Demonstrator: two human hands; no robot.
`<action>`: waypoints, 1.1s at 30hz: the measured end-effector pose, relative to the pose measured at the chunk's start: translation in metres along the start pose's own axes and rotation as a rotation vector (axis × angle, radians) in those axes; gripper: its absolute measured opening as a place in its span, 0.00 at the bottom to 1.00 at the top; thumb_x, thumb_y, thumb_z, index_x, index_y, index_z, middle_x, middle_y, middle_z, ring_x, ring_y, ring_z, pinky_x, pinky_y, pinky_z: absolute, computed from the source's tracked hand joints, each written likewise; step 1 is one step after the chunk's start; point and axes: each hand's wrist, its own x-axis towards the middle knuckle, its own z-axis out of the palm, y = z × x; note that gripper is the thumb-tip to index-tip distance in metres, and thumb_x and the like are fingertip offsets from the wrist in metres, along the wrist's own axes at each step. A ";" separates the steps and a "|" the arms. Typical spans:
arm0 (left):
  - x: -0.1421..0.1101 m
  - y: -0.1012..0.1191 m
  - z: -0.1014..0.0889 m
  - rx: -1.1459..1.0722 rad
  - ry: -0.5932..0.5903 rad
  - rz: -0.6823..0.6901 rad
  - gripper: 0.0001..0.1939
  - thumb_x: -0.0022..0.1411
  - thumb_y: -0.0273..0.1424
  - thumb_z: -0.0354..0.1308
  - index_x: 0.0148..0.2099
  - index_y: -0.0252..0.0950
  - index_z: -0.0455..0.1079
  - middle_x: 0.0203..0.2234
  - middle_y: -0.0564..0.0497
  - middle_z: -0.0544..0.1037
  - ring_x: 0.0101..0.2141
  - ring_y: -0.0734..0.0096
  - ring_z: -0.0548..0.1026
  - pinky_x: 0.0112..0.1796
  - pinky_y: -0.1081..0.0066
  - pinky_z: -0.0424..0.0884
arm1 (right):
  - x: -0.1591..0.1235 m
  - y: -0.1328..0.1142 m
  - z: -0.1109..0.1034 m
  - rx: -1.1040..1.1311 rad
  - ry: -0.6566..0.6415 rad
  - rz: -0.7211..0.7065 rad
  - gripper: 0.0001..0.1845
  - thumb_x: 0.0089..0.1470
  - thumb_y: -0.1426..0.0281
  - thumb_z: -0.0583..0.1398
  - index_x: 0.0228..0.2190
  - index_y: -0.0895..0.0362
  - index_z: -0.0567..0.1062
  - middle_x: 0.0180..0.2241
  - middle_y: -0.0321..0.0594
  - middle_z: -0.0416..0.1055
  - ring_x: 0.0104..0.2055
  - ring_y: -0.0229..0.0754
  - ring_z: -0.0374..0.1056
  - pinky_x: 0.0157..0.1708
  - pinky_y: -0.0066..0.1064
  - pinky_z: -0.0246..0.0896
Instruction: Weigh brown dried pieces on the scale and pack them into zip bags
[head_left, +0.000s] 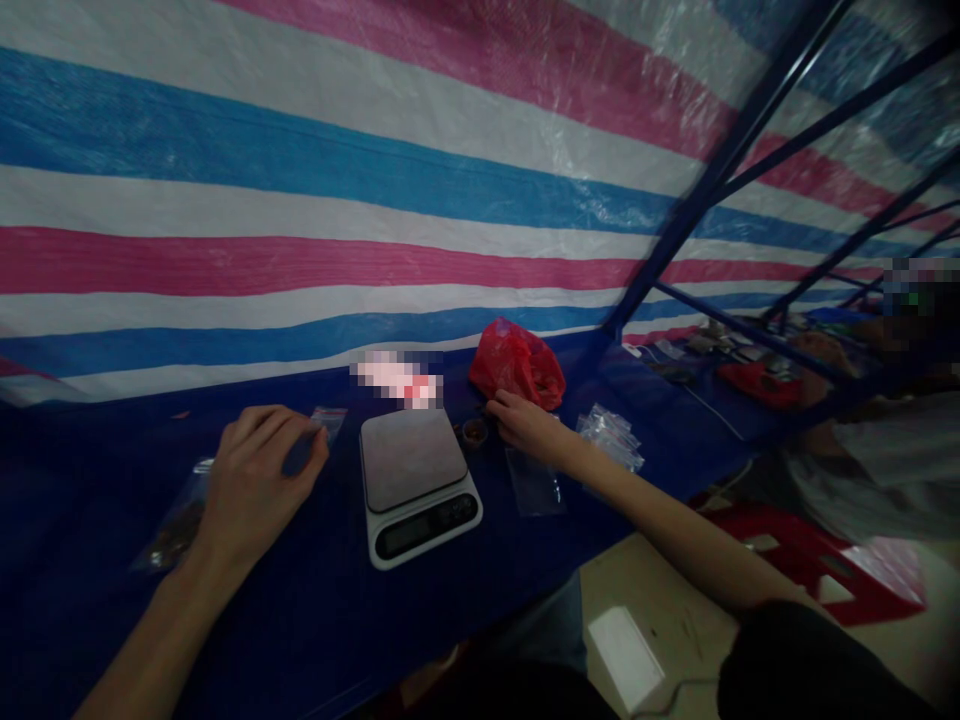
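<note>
- Small zip bag (330,418): lies beside the left fingertips, left of the scale; its red-lined edge points away from me. The hand partly covers it, so I cannot tell its long axis.
- Digital scale (414,465): stands on the table (300,620) between my hands, display end towards me, long axis running away and slightly left; its plate is bare.
- Surroundings: a filled clear bag (176,525) lies partly behind my left wrist; a small round cup (474,432) sits between scale and right hand; a flat clear bag (536,485) and a pile of clear bags (609,438) flank my right forearm.
- Left hand (251,465): curled, thumb and index nearly meeting; I cannot tell whether they pinch the bag.
- Right hand (525,425): fingers together at the red plastic bag (517,365); its grip is unclear.
</note>
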 end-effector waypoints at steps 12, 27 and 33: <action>-0.002 -0.006 0.004 -0.022 -0.053 -0.032 0.10 0.71 0.36 0.53 0.36 0.40 0.68 0.32 0.47 0.77 0.43 0.54 0.73 0.43 0.56 0.68 | 0.025 0.011 -0.039 0.465 0.051 -0.092 0.10 0.56 0.82 0.63 0.39 0.60 0.80 0.37 0.40 0.75 0.33 0.36 0.69 0.34 0.28 0.65; -0.003 -0.007 0.004 -0.018 -0.068 -0.022 0.09 0.70 0.37 0.54 0.37 0.40 0.69 0.33 0.46 0.77 0.42 0.53 0.73 0.43 0.55 0.68 | 0.022 -0.025 -0.048 0.435 0.063 -0.199 0.05 0.61 0.76 0.66 0.40 0.58 0.81 0.38 0.42 0.77 0.40 0.41 0.74 0.43 0.32 0.67; -0.001 -0.010 0.001 -0.020 -0.090 -0.046 0.08 0.69 0.37 0.55 0.36 0.42 0.69 0.32 0.47 0.77 0.41 0.52 0.73 0.44 0.54 0.69 | -0.008 -0.018 -0.033 0.453 0.251 0.096 0.07 0.64 0.72 0.63 0.43 0.56 0.81 0.43 0.44 0.79 0.43 0.44 0.75 0.46 0.37 0.70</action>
